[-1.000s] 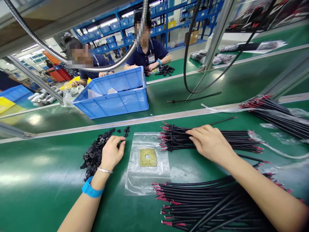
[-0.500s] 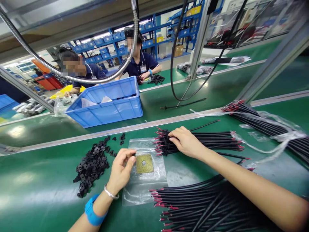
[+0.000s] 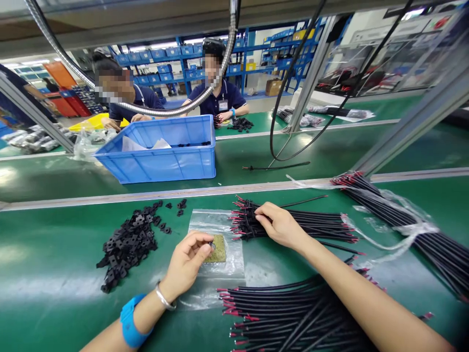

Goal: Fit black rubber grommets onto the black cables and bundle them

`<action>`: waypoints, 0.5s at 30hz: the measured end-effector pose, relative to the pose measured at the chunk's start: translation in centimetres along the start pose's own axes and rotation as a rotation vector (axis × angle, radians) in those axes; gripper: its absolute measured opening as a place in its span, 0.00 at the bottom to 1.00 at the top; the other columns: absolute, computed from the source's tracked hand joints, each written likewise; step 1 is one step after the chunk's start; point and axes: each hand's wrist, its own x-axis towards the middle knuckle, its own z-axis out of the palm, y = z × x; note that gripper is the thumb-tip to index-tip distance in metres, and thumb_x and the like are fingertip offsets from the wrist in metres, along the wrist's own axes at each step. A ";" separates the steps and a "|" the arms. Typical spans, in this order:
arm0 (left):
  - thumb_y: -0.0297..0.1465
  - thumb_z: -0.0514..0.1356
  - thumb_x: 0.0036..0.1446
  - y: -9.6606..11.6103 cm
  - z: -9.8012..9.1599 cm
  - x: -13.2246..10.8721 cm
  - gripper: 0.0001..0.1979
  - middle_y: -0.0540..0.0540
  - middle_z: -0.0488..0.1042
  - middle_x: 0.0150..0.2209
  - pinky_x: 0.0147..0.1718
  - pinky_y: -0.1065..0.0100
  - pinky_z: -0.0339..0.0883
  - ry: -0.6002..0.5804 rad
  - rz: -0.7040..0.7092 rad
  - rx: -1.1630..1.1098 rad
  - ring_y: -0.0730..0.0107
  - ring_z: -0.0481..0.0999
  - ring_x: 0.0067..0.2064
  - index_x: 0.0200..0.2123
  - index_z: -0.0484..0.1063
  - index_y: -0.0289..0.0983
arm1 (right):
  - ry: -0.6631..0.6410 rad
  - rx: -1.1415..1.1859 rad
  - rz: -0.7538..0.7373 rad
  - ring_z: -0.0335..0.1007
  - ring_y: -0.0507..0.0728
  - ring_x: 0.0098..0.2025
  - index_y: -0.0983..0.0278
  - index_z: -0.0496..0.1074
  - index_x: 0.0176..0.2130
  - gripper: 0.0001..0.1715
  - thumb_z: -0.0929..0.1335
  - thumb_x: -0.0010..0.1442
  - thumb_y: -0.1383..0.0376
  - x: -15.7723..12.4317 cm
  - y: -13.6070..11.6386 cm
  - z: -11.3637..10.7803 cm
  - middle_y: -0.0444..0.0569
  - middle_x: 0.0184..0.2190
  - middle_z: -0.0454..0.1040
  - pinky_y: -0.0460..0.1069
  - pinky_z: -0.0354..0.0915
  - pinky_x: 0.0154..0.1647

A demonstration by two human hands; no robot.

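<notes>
My left hand (image 3: 186, 261) pinches a small black plastic part (image 3: 211, 243) between thumb and fingertips, over a yellowish square sponge (image 3: 220, 252). The sponge lies on a clear plastic bag (image 3: 234, 271), its left side hidden by the hand. With thumb and fingers closed, my right hand (image 3: 280, 226) grips a black cable at the left end of the upper cable bundle (image 3: 318, 222); the exact grip is partly hidden. Black parts sit on that bundle near the red wire ends. Left of my left hand is a heap of loose black parts (image 3: 130, 239).
More black cables with red ends (image 3: 271, 298) lie in front. A tied cable bundle (image 3: 414, 225) rests at right by the metal post (image 3: 406, 107). A blue bin (image 3: 164, 164) stands beyond the rail. Two people sit opposite; a black cord (image 3: 273, 127) hangs down.
My left hand has moved a little right over the sponge, with the small black part now showing at its fingertips. My right hand stays at the upper bundle. The view has tilted slightly.
</notes>
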 end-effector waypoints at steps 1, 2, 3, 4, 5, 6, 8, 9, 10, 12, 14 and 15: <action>0.37 0.63 0.56 0.0 0.0 0.0 0.11 0.47 0.70 0.36 0.35 0.67 0.73 0.003 0.004 0.002 0.68 0.76 0.34 0.39 0.76 0.38 | -0.007 0.002 -0.008 0.69 0.55 0.34 0.63 0.69 0.36 0.10 0.60 0.64 0.68 0.0 0.0 0.0 0.49 0.32 0.71 0.50 0.67 0.39; 0.38 0.63 0.56 0.0 0.1 0.0 0.11 0.46 0.70 0.36 0.35 0.67 0.73 0.005 0.007 0.005 0.68 0.75 0.34 0.39 0.76 0.38 | -0.013 0.004 -0.014 0.69 0.55 0.35 0.63 0.69 0.36 0.10 0.60 0.65 0.68 0.0 -0.1 -0.1 0.49 0.32 0.71 0.50 0.67 0.39; 0.38 0.63 0.56 0.0 0.1 0.0 0.11 0.46 0.71 0.36 0.35 0.67 0.73 0.007 0.009 0.011 0.68 0.75 0.34 0.39 0.76 0.37 | -0.019 0.005 -0.020 0.69 0.55 0.35 0.63 0.69 0.36 0.10 0.60 0.65 0.67 0.1 -0.1 -0.1 0.49 0.32 0.71 0.50 0.67 0.39; 0.38 0.63 0.56 0.0 0.1 0.0 0.11 0.46 0.71 0.36 0.35 0.67 0.73 0.011 0.010 0.016 0.68 0.75 0.35 0.39 0.76 0.37 | -0.024 0.005 -0.025 0.69 0.54 0.35 0.63 0.69 0.36 0.10 0.60 0.65 0.67 0.1 -0.1 -0.2 0.49 0.32 0.71 0.50 0.67 0.39; 0.38 0.63 0.56 0.0 0.1 0.0 0.11 0.46 0.71 0.36 0.35 0.67 0.73 0.015 0.012 0.021 0.68 0.75 0.35 0.39 0.76 0.37 | -0.028 0.005 -0.028 0.69 0.54 0.35 0.64 0.69 0.36 0.10 0.60 0.65 0.67 0.1 -0.1 -0.2 0.49 0.33 0.71 0.50 0.67 0.39; 0.37 0.63 0.56 0.0 0.1 0.0 0.10 0.46 0.71 0.36 0.35 0.67 0.73 0.017 0.015 0.022 0.68 0.75 0.34 0.39 0.76 0.38 | -0.029 0.005 -0.029 0.69 0.54 0.35 0.64 0.70 0.37 0.10 0.60 0.65 0.67 0.1 -0.2 -0.3 0.49 0.33 0.72 0.50 0.67 0.39; 0.37 0.63 0.57 -0.1 0.0 0.1 0.10 0.47 0.70 0.36 0.35 0.67 0.72 0.021 0.019 0.013 0.69 0.76 0.34 0.39 0.76 0.38 | -0.030 0.006 -0.033 0.69 0.54 0.35 0.63 0.70 0.37 0.10 0.60 0.65 0.67 0.2 -0.2 -0.3 0.49 0.33 0.72 0.50 0.67 0.39; 0.37 0.63 0.57 -0.1 0.0 0.1 0.10 0.47 0.70 0.36 0.35 0.67 0.72 0.023 0.018 0.005 0.69 0.76 0.34 0.39 0.76 0.38 | -0.029 0.007 -0.035 0.69 0.54 0.35 0.63 0.70 0.37 0.10 0.60 0.66 0.67 0.2 -0.3 -0.4 0.49 0.33 0.72 0.49 0.67 0.39; 0.37 0.63 0.57 -0.2 0.0 0.2 0.10 0.47 0.70 0.36 0.35 0.68 0.72 0.023 0.017 -0.001 0.69 0.76 0.34 0.39 0.76 0.38 | -0.028 0.010 -0.038 0.69 0.54 0.35 0.63 0.70 0.37 0.10 0.60 0.66 0.67 0.3 -0.3 -0.3 0.49 0.33 0.72 0.49 0.67 0.39; 0.37 0.63 0.57 -0.2 0.0 0.2 0.10 0.47 0.70 0.36 0.36 0.68 0.72 0.022 0.010 -0.012 0.69 0.76 0.35 0.39 0.76 0.38 | -0.025 0.014 -0.044 0.69 0.54 0.35 0.64 0.71 0.37 0.10 0.60 0.66 0.66 0.3 -0.3 -0.3 0.49 0.33 0.72 0.49 0.67 0.39; 0.37 0.63 0.57 -0.2 0.0 0.1 0.10 0.47 0.71 0.36 0.36 0.68 0.73 0.022 -0.005 -0.027 0.69 0.77 0.35 0.39 0.76 0.38 | -0.018 0.014 -0.050 0.69 0.54 0.36 0.64 0.71 0.38 0.11 0.61 0.66 0.66 0.3 -0.2 -0.2 0.50 0.33 0.73 0.50 0.67 0.40; 0.37 0.63 0.56 -0.1 0.0 0.1 0.11 0.47 0.72 0.36 0.36 0.68 0.73 0.023 -0.019 -0.040 0.69 0.77 0.35 0.39 0.76 0.37 | -0.014 0.011 -0.053 0.69 0.55 0.37 0.64 0.72 0.38 0.11 0.61 0.66 0.66 0.3 -0.1 -0.1 0.50 0.34 0.74 0.51 0.67 0.41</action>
